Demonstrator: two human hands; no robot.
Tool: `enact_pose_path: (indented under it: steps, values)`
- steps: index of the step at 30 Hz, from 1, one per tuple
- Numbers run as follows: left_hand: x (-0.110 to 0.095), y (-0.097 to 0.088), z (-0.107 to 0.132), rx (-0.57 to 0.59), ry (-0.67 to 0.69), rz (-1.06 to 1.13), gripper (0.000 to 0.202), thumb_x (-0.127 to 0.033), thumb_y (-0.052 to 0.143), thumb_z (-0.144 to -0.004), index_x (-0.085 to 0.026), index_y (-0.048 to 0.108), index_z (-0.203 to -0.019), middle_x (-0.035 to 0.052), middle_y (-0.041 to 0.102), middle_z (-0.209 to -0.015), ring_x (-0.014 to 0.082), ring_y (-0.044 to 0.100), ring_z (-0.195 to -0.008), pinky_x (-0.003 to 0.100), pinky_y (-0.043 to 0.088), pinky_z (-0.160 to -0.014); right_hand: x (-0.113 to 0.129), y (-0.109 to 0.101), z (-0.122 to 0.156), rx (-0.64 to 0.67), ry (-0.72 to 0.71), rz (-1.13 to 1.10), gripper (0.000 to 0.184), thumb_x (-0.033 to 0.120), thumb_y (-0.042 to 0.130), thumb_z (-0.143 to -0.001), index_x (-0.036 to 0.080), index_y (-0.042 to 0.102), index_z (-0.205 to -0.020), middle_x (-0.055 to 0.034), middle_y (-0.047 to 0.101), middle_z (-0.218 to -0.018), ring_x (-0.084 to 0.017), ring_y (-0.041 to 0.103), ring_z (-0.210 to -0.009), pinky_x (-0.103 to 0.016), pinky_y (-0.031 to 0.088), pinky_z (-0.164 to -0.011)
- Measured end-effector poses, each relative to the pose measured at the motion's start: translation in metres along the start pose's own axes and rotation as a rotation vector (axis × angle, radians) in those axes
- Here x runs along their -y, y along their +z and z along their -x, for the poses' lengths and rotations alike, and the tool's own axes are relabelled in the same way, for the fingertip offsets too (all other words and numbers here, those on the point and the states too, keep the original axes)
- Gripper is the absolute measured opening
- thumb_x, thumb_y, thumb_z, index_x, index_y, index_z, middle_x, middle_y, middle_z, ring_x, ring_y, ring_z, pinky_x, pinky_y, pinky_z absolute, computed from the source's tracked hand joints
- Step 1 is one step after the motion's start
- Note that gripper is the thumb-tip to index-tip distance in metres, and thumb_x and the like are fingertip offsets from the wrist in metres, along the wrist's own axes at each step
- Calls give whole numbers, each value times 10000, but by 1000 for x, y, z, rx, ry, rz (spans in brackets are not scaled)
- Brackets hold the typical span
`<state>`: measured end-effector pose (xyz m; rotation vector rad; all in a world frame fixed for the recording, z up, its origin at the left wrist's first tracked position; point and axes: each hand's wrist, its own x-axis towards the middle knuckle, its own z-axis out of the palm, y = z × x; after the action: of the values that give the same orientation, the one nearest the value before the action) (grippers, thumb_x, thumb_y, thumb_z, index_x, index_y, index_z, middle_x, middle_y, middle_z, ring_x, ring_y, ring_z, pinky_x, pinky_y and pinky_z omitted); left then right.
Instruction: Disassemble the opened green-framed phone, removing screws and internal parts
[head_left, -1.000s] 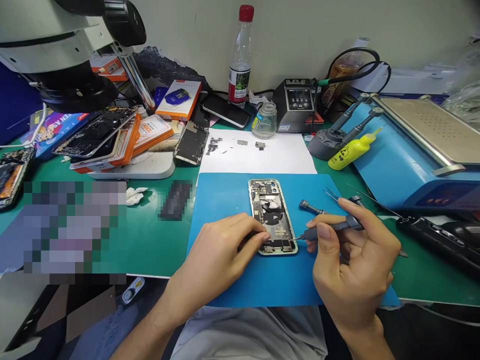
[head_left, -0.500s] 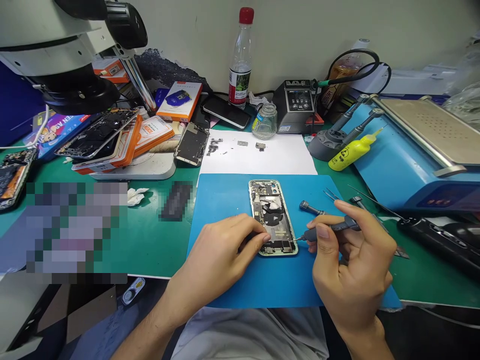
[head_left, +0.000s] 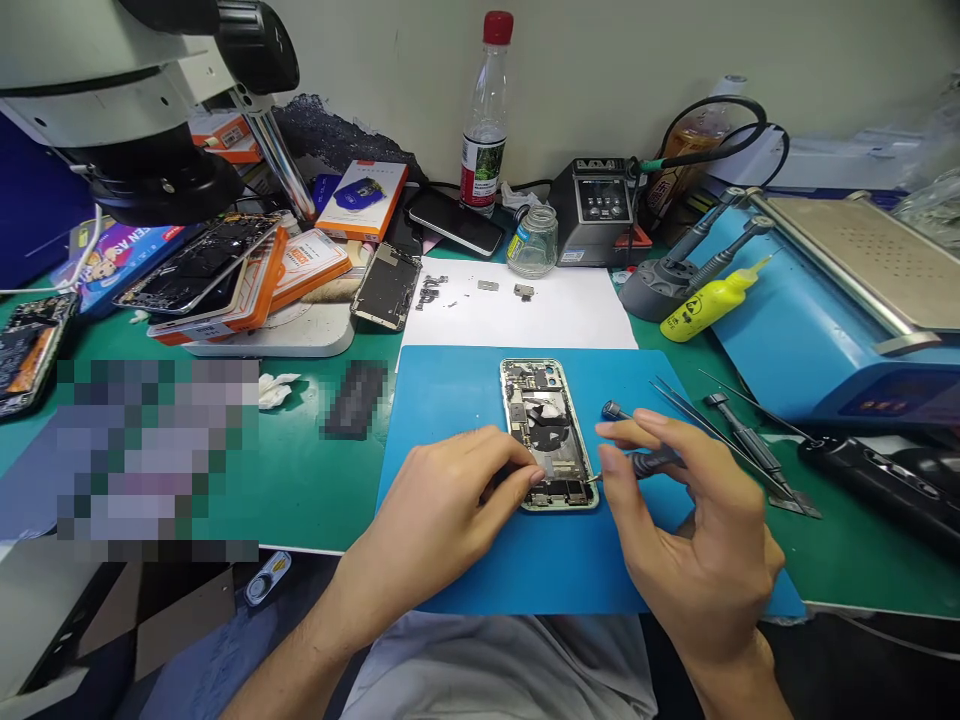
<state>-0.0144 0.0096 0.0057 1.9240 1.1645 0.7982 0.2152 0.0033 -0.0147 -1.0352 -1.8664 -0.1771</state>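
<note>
An opened phone (head_left: 545, 425) with its insides exposed lies on a blue mat (head_left: 450, 400). My left hand (head_left: 442, 510) rests on the mat, its fingertips pressed against the phone's lower left edge. My right hand (head_left: 690, 530) pinches a grey screwdriver (head_left: 651, 461), whose tip meets the phone's lower right corner. A second small screwdriver (head_left: 619, 411) lies on the mat just beyond my right fingers.
A white sheet (head_left: 525, 305) with small parts lies behind the mat. Tweezers and tools (head_left: 739, 445) lie to the right by a blue machine (head_left: 825, 320). A microscope (head_left: 142, 110), boxes and phone parts crowd the left; a bottle (head_left: 484, 110) and soldering station (head_left: 596, 210) stand behind.
My right hand has shifted left and lowered over the screwdriver, its fingers now closer to the phone. The left hand has stayed put.
</note>
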Motion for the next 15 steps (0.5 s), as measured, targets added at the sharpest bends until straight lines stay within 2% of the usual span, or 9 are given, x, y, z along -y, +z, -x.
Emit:
enact_pose_path:
  steps: [3, 6, 8, 11, 13, 15]
  values:
    - [1, -1, 0, 4, 4, 3, 139, -247, 652, -1170, -232, 709, -1044, -39, 813, -1035, 148, 753, -906, 267, 484, -776, 2, 1, -1, 27, 141, -115, 621, 85, 587, -1079, 233, 522, -1679, -156, 741, -1515, -308, 771, -1314, -444, 711, -858]
    - [1, -1, -1, 6, 4, 3, 140, -249, 652, -1170, -229, 708, -1043, -35, 813, -1041, 151, 755, -910, 269, 486, -778, 3, 1, -3, 14, 114, -92, 660, 101, 675, -1037, 253, 545, -1666, -150, 656, -1648, -339, 719, -1420, -415, 715, -834]
    - [0, -1, -1, 3, 4, 0, 141, -247, 651, -1169, -228, 706, -1041, -31, 814, -1042, 155, 757, -908, 271, 489, -779, 3, 1, -4, -20, 88, -75, 708, 65, 680, -1015, 267, 544, -1680, -134, 639, -1671, -339, 702, -1447, -404, 719, -837]
    - [0, 0, -1, 2, 11, -8, 138, -245, 652, -1169, -230, 704, -1041, -28, 815, -1040, 161, 761, -913, 275, 493, -779, 4, 0, -3, -41, 118, -105, 648, 77, 584, -1055, 274, 571, -1672, -113, 668, -1639, -347, 698, -1451, -512, 721, -960]
    - [1, 0, -1, 1, 22, -18, 132, -244, 655, -1168, -230, 705, -1046, -27, 816, -1037, 162, 763, -908, 276, 496, -775, 5, -1, -2, -31, 148, -118, 628, 92, 628, -1050, 298, 606, -1642, -96, 703, -1593, -337, 741, -1378, -562, 710, -1014]
    - [2, 1, 0, -7, 43, -29, 123, -245, 663, -1165, -231, 707, -1052, -28, 816, -1028, 160, 764, -897, 275, 500, -770, 6, -2, 0, -29, 163, -144, 626, 83, 617, -1058, 314, 609, -1640, -91, 719, -1570, -308, 787, -1273, -544, 722, -979]
